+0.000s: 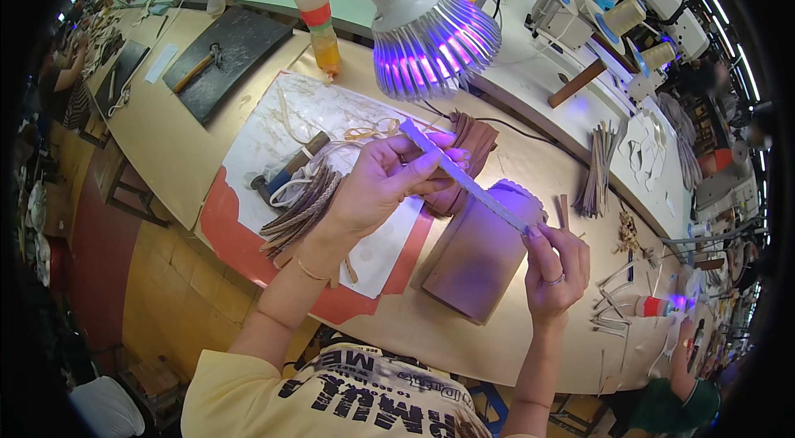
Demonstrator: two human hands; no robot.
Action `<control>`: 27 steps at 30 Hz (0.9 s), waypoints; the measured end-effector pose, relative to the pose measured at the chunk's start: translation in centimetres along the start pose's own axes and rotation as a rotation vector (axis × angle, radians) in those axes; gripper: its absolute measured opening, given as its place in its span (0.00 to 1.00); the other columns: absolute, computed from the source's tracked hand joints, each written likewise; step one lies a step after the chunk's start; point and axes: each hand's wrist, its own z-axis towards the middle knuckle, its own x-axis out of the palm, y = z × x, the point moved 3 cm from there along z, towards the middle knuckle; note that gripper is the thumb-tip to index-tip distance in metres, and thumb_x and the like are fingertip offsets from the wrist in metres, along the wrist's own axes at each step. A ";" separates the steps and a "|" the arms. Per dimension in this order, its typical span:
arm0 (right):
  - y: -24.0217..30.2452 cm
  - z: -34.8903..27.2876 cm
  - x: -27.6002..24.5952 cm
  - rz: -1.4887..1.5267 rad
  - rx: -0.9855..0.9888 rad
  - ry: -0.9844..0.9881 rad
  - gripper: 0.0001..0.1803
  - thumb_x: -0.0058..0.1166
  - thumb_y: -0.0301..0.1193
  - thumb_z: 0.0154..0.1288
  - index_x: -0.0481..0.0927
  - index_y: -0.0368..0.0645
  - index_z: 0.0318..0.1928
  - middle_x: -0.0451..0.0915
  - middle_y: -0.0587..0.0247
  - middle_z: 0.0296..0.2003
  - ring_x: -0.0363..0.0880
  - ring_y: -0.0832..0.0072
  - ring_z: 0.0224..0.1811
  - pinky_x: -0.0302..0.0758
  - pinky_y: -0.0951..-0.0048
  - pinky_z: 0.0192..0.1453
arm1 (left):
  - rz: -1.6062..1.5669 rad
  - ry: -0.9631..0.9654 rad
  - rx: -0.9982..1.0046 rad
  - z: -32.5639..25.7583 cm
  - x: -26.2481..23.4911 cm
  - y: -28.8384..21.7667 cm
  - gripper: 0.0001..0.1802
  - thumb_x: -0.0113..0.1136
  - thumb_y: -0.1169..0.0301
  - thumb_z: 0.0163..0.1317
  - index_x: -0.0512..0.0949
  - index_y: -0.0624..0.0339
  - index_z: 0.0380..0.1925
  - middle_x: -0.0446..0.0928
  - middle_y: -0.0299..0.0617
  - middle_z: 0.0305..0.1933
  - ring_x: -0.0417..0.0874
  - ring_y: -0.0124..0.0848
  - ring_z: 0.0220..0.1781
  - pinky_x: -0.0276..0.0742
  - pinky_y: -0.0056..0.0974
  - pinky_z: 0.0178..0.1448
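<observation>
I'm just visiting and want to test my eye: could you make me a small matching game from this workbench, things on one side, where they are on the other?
Things:
1. thin strip
2. lamp
3. glue bottle
4. bundle of brown strips

Places:
A. standing at the far edge of the white sheet
B. lying on the white sheet, beside the left wrist
C. held between the left hand and right hand
D. hanging above the bench, glowing violet

Pairs: 1-C, 2-D, 3-A, 4-B

Thin pale strip [464, 177] stretched between left hand [385, 181] and right hand [555, 264] under violet lamp [431, 45].
</observation>
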 end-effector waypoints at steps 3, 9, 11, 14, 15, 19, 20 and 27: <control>0.0 -0.2 -0.4 0.016 0.010 0.004 0.17 0.71 0.24 0.52 0.85 0.49 0.44 0.84 0.65 0.36 0.80 0.69 0.32 0.72 0.70 0.34 | -0.021 0.014 0.023 0.2 0.4 0.3 0.17 0.54 0.70 0.72 0.74 0.66 0.57 0.80 0.53 0.55 0.84 0.39 0.56 0.84 0.43 0.57; 0.3 -2.6 -3.1 -0.015 0.103 0.009 0.16 0.71 0.23 0.51 0.85 0.49 0.42 0.84 0.64 0.35 0.80 0.69 0.33 0.74 0.72 0.35 | 0.023 0.039 -0.040 0.2 2.7 1.8 0.15 0.56 0.71 0.72 0.75 0.66 0.54 0.82 0.52 0.52 0.85 0.39 0.53 0.85 0.44 0.55; 0.3 -3.7 -3.9 0.018 0.152 0.028 0.16 0.71 0.24 0.52 0.85 0.49 0.42 0.84 0.64 0.36 0.81 0.68 0.33 0.74 0.71 0.36 | 0.026 0.071 -0.060 0.3 3.7 2.5 0.14 0.56 0.71 0.71 0.76 0.66 0.53 0.82 0.51 0.50 0.85 0.40 0.53 0.85 0.44 0.55; 0.5 -4.8 -5.7 -0.020 0.200 0.061 0.17 0.72 0.27 0.51 0.84 0.49 0.43 0.84 0.64 0.38 0.81 0.67 0.36 0.75 0.68 0.38 | -0.020 0.131 -0.057 0.2 5.4 3.4 0.14 0.59 0.70 0.69 0.77 0.65 0.51 0.83 0.50 0.47 0.85 0.39 0.52 0.85 0.44 0.55; 0.5 -4.9 -6.2 -0.041 0.201 0.057 0.18 0.73 0.29 0.51 0.84 0.50 0.44 0.84 0.63 0.40 0.82 0.66 0.37 0.75 0.67 0.39 | 0.018 0.131 -0.081 0.1 6.0 3.9 0.13 0.60 0.71 0.69 0.78 0.65 0.50 0.83 0.50 0.47 0.86 0.39 0.51 0.85 0.44 0.55; 1.1 -5.0 -7.5 -0.288 0.248 0.240 0.25 0.74 0.35 0.50 0.81 0.50 0.50 0.82 0.64 0.46 0.81 0.64 0.43 0.75 0.61 0.45 | 0.046 0.230 -0.160 -1.8 9.5 6.4 0.09 0.63 0.74 0.66 0.79 0.66 0.44 0.84 0.47 0.46 0.86 0.33 0.47 0.85 0.37 0.53; 1.4 -5.1 -7.5 -0.215 0.278 0.268 0.24 0.73 0.33 0.51 0.82 0.49 0.51 0.83 0.65 0.42 0.82 0.68 0.39 0.75 0.66 0.42 | 0.051 0.283 -0.217 -2.4 10.6 7.2 0.09 0.63 0.75 0.65 0.80 0.67 0.43 0.84 0.46 0.45 0.86 0.32 0.46 0.85 0.35 0.53; 0.6 -7.8 -7.4 0.434 0.714 0.254 0.15 0.68 0.26 0.58 0.84 0.41 0.47 0.84 0.60 0.32 0.81 0.70 0.28 0.76 0.71 0.35 | 0.407 0.325 -0.089 -3.5 13.4 8.8 0.10 0.70 0.73 0.59 0.84 0.61 0.40 0.85 0.39 0.44 0.83 0.24 0.42 0.79 0.29 0.46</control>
